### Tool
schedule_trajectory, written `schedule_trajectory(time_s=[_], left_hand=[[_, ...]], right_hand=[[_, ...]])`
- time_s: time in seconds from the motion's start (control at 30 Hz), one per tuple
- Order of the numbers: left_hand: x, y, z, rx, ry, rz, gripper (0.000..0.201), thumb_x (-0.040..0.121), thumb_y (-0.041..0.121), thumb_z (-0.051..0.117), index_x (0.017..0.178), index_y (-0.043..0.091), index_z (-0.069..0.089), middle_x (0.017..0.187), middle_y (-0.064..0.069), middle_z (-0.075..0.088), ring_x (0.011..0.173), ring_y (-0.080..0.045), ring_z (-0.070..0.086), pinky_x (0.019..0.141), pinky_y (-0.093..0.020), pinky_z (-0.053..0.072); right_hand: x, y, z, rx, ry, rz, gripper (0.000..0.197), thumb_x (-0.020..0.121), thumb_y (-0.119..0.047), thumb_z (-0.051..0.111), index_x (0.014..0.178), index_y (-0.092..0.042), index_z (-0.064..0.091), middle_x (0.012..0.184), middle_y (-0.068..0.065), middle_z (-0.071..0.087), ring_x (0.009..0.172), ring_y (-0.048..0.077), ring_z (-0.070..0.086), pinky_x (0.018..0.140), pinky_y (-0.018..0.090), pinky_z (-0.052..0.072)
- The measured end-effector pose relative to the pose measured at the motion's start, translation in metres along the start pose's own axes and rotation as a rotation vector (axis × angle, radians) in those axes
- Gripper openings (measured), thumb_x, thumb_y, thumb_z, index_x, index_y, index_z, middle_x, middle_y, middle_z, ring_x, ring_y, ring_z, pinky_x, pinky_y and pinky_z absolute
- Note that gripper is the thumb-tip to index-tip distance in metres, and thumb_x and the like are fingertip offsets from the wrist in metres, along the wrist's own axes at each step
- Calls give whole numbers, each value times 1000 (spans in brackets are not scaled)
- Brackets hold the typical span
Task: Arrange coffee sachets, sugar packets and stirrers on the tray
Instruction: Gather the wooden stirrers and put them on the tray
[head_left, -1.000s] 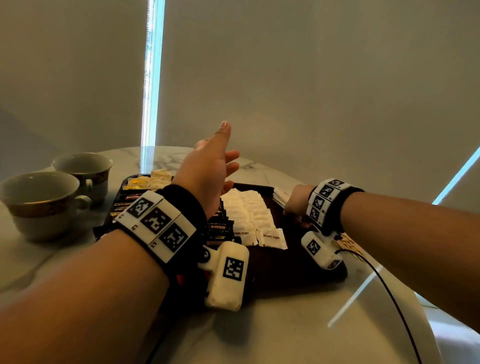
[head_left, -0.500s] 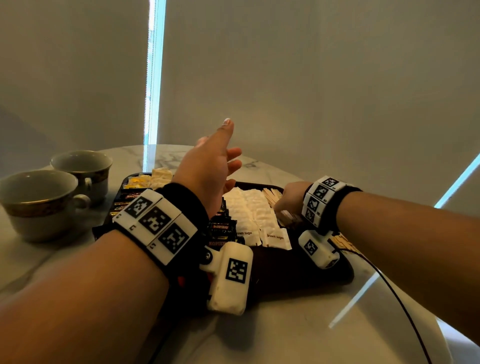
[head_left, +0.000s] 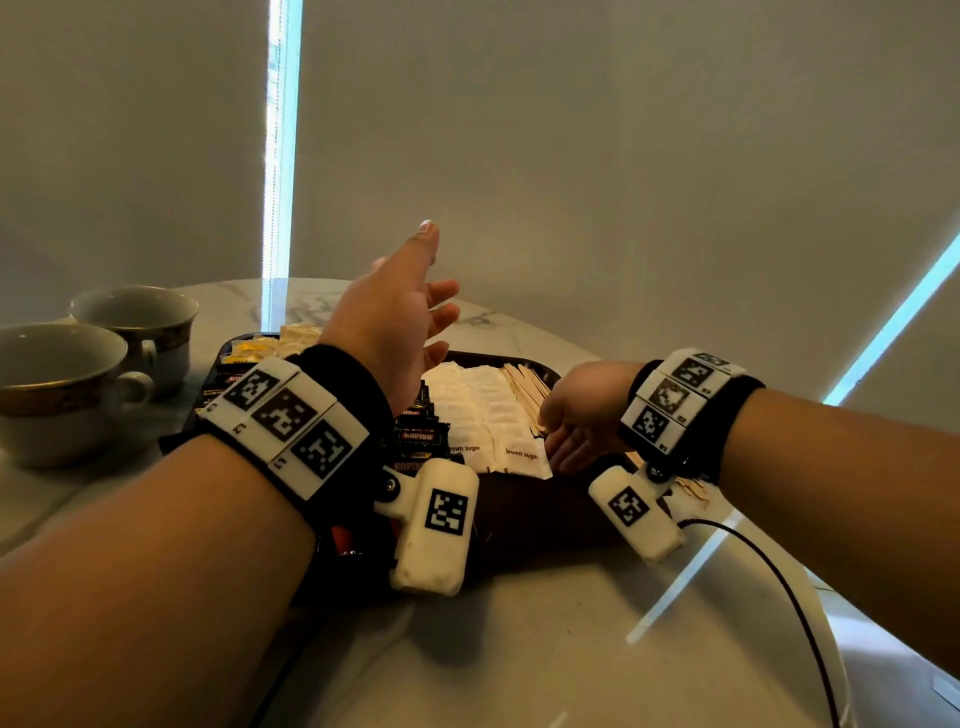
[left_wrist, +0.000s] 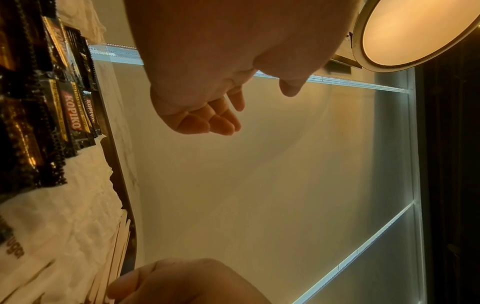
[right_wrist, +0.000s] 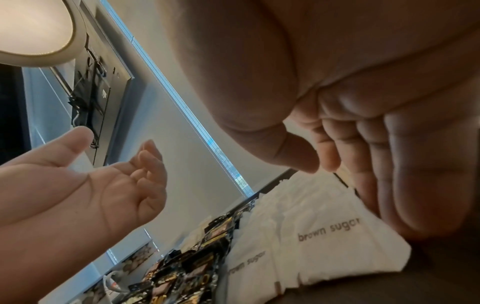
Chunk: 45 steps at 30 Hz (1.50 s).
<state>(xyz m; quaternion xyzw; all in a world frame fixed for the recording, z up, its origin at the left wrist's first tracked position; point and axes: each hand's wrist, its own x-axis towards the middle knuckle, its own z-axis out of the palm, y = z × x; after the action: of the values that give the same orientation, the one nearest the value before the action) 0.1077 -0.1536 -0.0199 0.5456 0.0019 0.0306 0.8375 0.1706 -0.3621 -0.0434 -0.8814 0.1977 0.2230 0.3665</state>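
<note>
A dark brown tray (head_left: 519, 514) holds black coffee sachets (head_left: 418, 436) on its left, white brown-sugar packets (head_left: 483, 410) in the middle and a bundle of wooden stirrers (head_left: 524, 387) to their right. My left hand (head_left: 415, 301) hovers above the sachets with its palm open, thumb up and nothing in it. My right hand (head_left: 563, 441) is low at the near end of the stirrers with its fingers fairly straight, pointing down at the tray. In the right wrist view its thumb sits close to the fingers above a sugar packet (right_wrist: 324, 236).
Two gold-rimmed cups (head_left: 57, 379) (head_left: 140, 322) stand left of the tray on the marble table. Yellow packets (head_left: 249, 348) lie at the tray's back left. More stirrers (head_left: 691, 488) lie on the table under my right wrist. A black cable (head_left: 779, 582) runs toward the table's right edge.
My right hand moved left from the tray's right edge onto the tray. The stirrers now lie beside the sugar packets. My left hand has stayed raised and open.
</note>
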Motion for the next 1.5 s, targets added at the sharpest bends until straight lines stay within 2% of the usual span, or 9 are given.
schedule_trajectory(time_s=[0.1, 0.2, 0.3, 0.4, 0.53, 0.73, 0.93, 1.1, 1.5], left_hand=[[-2, 0, 0, -8, 2, 4, 40, 100, 57, 49, 123, 25, 57, 118, -4, 64, 105, -20, 59, 75, -36, 44], [-2, 1, -1, -6, -1, 6, 41, 101, 58, 48, 124, 25, 57, 119, -4, 64, 105, -20, 59, 77, -36, 45], [-2, 0, -1, -3, -9, -2, 40, 101, 58, 47, 123, 25, 56, 117, -3, 63, 104, -20, 59, 76, -36, 44], [1, -3, 0, -9, -6, -10, 41, 101, 59, 47, 123, 25, 57, 116, -3, 63, 102, -19, 59, 75, -36, 45], [6, -7, 0, -18, -4, -13, 37, 101, 58, 47, 116, 27, 58, 113, -2, 64, 99, -19, 59, 74, -35, 44], [12, -14, 0, -21, -8, -18, 36, 101, 58, 48, 114, 26, 58, 111, -2, 63, 94, -17, 57, 70, -32, 44], [13, -17, 1, -7, -4, -26, 38, 101, 58, 47, 117, 26, 58, 112, -2, 63, 94, -17, 57, 71, -32, 44], [16, -18, -1, -19, 2, -25, 39, 99, 60, 49, 116, 27, 60, 111, -1, 63, 91, -15, 58, 69, -32, 43], [13, -17, 1, -23, 12, -15, 39, 99, 59, 49, 116, 26, 60, 111, -1, 64, 91, -15, 59, 68, -30, 45]], right_hand=[[4, -1, 1, -38, 39, -76, 32, 101, -12, 49, 120, 12, 58, 92, 22, 69, 107, 41, 68, 98, 49, 55], [4, -3, -7, 29, -33, -8, 38, 105, -14, 43, 135, 11, 48, 95, 25, 63, 99, 39, 65, 105, 50, 46], [0, -6, -25, -98, 127, -44, 27, 100, -13, 53, 121, 3, 59, 102, 19, 70, 89, 31, 69, 82, 42, 59], [4, 5, -55, -159, 327, -95, 27, 95, -23, 62, 113, -4, 64, 103, 12, 71, 94, 27, 70, 86, 42, 59], [9, 38, -84, -224, 485, -21, 47, 91, -40, 69, 123, -8, 59, 115, 12, 65, 105, 29, 63, 96, 47, 54], [23, 62, -91, -221, 366, 176, 98, 76, -61, 77, 151, -14, 37, 153, 21, 40, 134, 43, 44, 107, 57, 42], [39, 58, -82, -266, 306, 181, 108, 68, -59, 84, 152, -13, 35, 152, 20, 43, 131, 41, 48, 107, 54, 44], [41, 49, -74, -608, 385, 112, 80, 81, -62, 71, 144, -18, 51, 148, 11, 51, 130, 33, 52, 108, 43, 45], [56, 54, -82, -734, 416, 71, 81, 71, -61, 81, 131, -10, 59, 110, 8, 63, 99, 29, 61, 93, 40, 53]])
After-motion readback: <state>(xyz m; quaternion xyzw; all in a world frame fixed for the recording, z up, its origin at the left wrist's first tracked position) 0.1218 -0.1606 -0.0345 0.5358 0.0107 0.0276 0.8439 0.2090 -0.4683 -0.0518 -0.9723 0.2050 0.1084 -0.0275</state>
